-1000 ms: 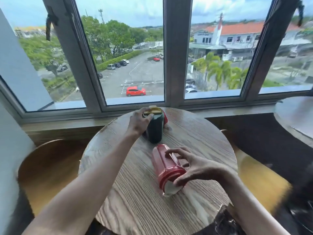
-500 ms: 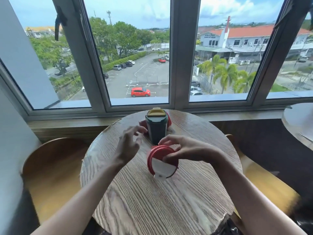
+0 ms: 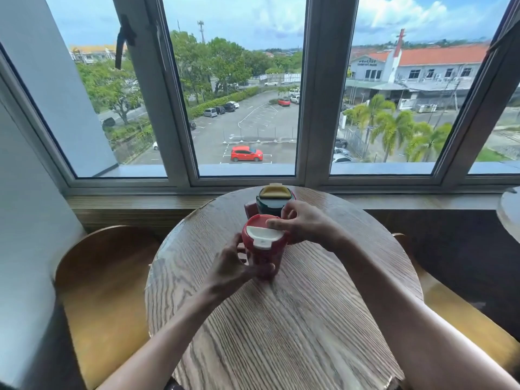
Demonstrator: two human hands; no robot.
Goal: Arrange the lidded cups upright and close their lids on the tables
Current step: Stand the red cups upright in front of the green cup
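Wooden chairs (image 3: 104,280), big window (image 3: 244,88) beyond.

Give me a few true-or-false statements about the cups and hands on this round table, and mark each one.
1. The red cup stands upright on the wooden table. True.
2. The left hand is resting flat on the table, away from the cups. False: it grips the red cup low on its side.
3. The right hand has a finger on the red cup's white flap. True.
4. The dark green cup lies on its side. False: it stands upright behind the red cup, its yellow lid on top.
5. The green cup is nearer the window than the red one. True.
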